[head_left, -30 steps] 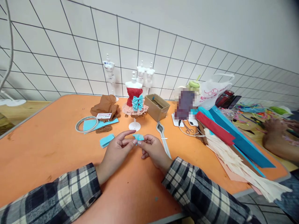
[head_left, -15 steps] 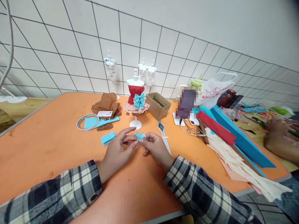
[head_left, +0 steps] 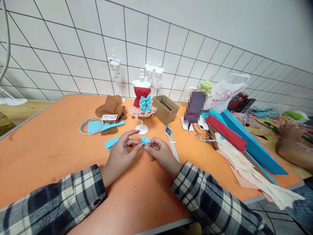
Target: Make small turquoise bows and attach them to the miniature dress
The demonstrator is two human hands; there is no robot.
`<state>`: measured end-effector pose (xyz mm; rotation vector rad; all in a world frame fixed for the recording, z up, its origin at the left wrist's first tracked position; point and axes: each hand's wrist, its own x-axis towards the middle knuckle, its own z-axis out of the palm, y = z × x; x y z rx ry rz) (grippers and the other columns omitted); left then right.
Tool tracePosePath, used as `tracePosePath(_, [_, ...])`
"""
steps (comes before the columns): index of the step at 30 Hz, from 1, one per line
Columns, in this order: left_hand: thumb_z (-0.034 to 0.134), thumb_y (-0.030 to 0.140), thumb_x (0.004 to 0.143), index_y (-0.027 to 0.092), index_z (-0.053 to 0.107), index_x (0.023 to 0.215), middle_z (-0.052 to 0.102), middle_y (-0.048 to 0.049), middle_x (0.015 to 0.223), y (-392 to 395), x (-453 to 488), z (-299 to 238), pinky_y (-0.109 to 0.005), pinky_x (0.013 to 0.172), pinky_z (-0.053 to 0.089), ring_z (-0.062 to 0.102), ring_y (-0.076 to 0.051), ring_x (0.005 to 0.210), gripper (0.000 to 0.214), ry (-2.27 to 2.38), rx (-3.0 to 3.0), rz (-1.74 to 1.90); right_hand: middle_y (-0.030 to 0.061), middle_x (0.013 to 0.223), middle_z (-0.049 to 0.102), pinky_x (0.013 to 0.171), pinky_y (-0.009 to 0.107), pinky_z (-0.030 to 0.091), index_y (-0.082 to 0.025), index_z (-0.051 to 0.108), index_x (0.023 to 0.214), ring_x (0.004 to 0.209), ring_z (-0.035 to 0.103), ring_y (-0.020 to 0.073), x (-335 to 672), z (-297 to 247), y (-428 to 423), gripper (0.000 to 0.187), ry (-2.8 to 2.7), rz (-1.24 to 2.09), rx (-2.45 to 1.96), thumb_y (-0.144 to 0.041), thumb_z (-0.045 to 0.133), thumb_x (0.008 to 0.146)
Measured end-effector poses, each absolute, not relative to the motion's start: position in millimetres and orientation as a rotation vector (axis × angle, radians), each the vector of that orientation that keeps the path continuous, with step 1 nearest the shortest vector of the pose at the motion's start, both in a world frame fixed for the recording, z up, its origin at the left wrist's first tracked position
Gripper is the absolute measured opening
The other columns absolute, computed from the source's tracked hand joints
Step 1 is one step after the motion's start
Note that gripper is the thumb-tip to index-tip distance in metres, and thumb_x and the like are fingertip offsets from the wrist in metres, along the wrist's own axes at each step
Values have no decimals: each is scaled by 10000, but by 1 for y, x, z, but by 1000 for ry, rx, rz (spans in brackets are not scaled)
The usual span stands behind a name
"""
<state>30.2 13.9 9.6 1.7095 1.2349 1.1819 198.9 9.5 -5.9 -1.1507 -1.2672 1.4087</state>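
Between my two hands is a small piece of pleated light-blue crepe paper (head_left: 145, 139), fanned out at the top. My left hand (head_left: 123, 153) pinches its left side between thumb and fingers. My right hand (head_left: 163, 154) pinches the right side. Just beyond them stands a small white dress form (head_left: 141, 82) wearing a red bodice, a blue paper bow (head_left: 146, 104) and a ruffled pink skirt (head_left: 139, 111). A folded light-blue paper piece (head_left: 111, 143) lies beside my left hand, which partly covers it.
To the left are a tape roll (head_left: 84, 126), brown crepe paper (head_left: 110, 106) and a small labelled box (head_left: 110, 117). Behind stand a cardboard box (head_left: 168, 112) and several white dress forms (head_left: 114, 70). Tweezers (head_left: 171, 140), scissors (head_left: 198, 133) and paper strips (head_left: 234, 156) lie right, near another person's arm (head_left: 290, 147).
The fingers have shifted slightly on the blue crepe paper, and its pleats now fan upward in a rounder shape. The view has tilted a little.
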Motion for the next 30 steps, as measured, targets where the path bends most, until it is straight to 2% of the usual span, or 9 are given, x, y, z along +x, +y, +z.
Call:
tracePosePath(12, [647,342,826,168,485,1295,720,-25,780,13,30,15,-370,860,504,702,-214,807,527,1239,1662,1186,-38,637,498,489,199,378,-181,543,725,538,424,79,201,-5,10,304,-1399,1459,-1148,-456,659,782])
tracePosePath(18, [612,318,869,195,418,1333,673,-9,787,11,27,12,-358,852,505,682,-196,817,518,1077,1667,1210,-33,691,526,528,207,424,-181,560,746,554,472,75,206,-3,11,323,-1393,1584,-1045,-475,693,758])
tracePosePath(23, [588,178,878,225,435,1222,649,-29,890,13,18,1,-373,898,494,665,-188,884,379,895,1961,1303,-33,677,520,537,207,430,-186,597,775,598,467,93,208,-2,14,292,-1421,1546,-1008,-441,728,721])
tracePosePath(26, [586,108,855,238,446,1148,630,-51,983,14,14,-2,-360,845,527,668,-186,884,349,766,2114,1314,-31,665,530,563,218,415,-180,610,729,593,457,92,208,-4,17,279,-1460,1457,-993,-413,757,687])
tracePosePath(30, [546,95,872,232,430,1110,605,-56,969,12,14,1,-333,796,545,659,-174,868,298,675,2135,1212,9,771,600,674,267,461,-189,650,735,688,538,127,210,-3,19,179,-1551,1299,-955,-350,727,727])
